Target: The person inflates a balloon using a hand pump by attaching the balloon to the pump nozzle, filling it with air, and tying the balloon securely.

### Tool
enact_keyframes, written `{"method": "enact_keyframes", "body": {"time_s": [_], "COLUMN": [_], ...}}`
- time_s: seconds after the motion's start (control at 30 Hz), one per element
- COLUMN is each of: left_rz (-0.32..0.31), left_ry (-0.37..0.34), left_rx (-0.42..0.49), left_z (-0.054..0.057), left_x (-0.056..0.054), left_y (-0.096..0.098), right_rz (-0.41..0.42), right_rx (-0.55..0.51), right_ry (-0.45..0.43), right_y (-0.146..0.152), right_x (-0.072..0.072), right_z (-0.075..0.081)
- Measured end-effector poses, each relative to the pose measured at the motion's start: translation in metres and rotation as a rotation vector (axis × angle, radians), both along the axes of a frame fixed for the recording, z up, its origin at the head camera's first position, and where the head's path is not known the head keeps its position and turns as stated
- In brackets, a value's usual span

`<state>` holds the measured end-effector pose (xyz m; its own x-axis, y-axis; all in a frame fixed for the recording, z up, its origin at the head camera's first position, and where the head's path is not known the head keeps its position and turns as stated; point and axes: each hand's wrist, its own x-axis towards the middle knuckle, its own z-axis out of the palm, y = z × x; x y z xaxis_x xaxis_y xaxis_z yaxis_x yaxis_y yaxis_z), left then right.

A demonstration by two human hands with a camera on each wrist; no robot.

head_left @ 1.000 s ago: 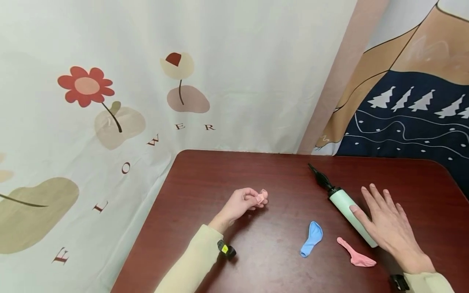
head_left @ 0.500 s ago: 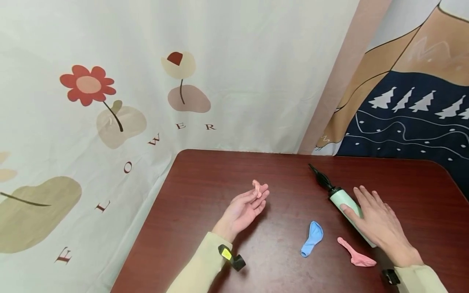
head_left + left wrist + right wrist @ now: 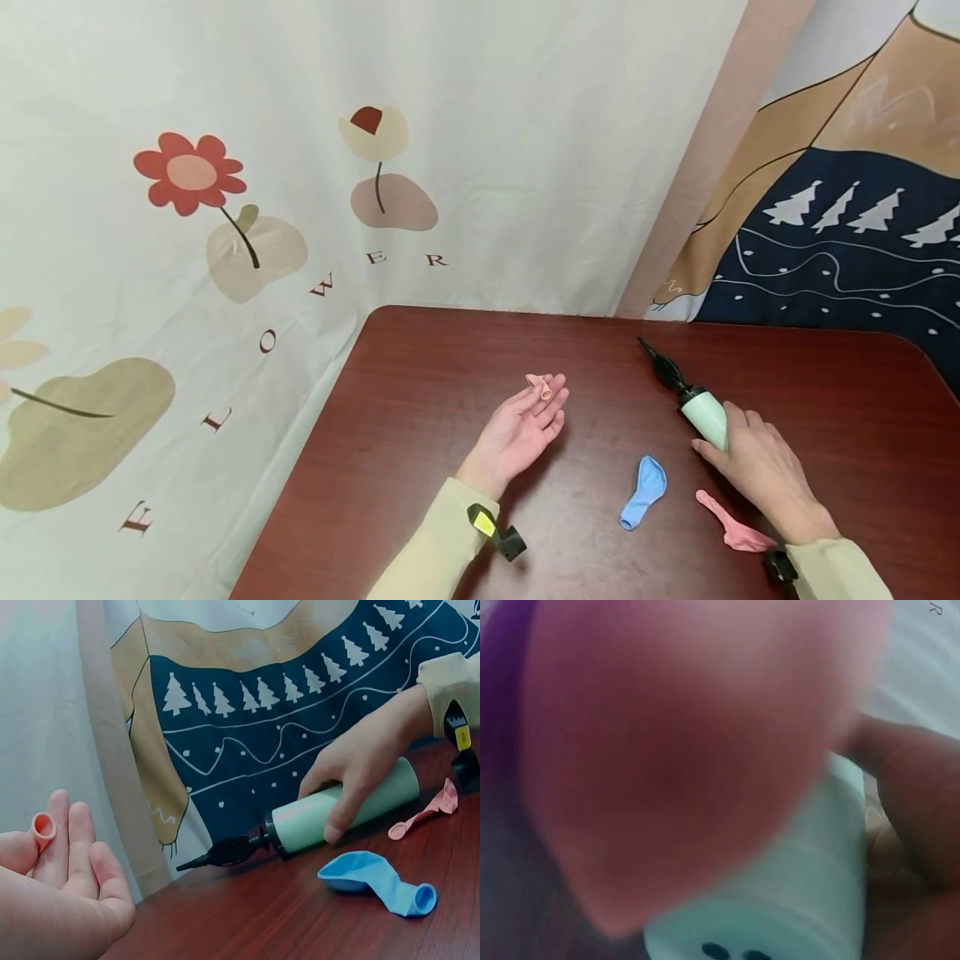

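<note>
Since the earlier frame, the right hand (image 3: 765, 462) has curled its fingers round the green pump (image 3: 706, 417). Left of the pump, the left hand (image 3: 521, 432), palm up, pinches a peach balloon (image 3: 545, 390), other fingers loosely extended. On the pump's near side, a blue balloon (image 3: 645, 492) and a pink balloon (image 3: 742, 536) lie on the bench (image 3: 457, 350).

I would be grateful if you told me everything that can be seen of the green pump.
The green pump has a smooth, pale green cylindrical body that looks like plastic, with a black collar and a black nozzle tapering to a thin tip. Its other end face shows two dark spots, perhaps holes. It lies on its side on the reddish-brown table, nozzle angled toward the far edge. The right hand grips the body from above, hiding part of it.
</note>
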<state>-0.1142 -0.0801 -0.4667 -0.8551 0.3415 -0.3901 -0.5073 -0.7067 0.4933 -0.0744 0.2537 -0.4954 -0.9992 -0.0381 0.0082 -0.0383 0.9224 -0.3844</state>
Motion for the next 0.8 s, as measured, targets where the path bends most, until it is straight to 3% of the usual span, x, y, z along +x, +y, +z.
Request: {"method": "enact_keyframes", "body": {"time_s": [0.17, 0.33, 0.57, 0.8], "left_rz": [0.022, 0.076, 0.19, 0.225], "left_ry": [0.0, -0.023, -0.03, -0.015], "left_rx": [-0.014, 0.002, 0.048, 0.062], "left_z": [0.0, 0.001, 0.005, 0.01], "left_x": [-0.001, -0.002, -0.005, -0.007], "left_y": [0.004, 0.007, 0.011, 0.016], "right_rz": [0.011, -0.007, -0.026, 0.002], "right_rx": [0.006, 0.005, -0.069, -0.159], "right_ry": [0.067, 0.05, 0.012, 0.11], "right_y": [0.0, -0.001, -0.01, -0.027], "right_x": [0.0, 0.002, 0.011, 0.024], "right_z": [-0.004, -0.003, 0.008, 0.021]}}
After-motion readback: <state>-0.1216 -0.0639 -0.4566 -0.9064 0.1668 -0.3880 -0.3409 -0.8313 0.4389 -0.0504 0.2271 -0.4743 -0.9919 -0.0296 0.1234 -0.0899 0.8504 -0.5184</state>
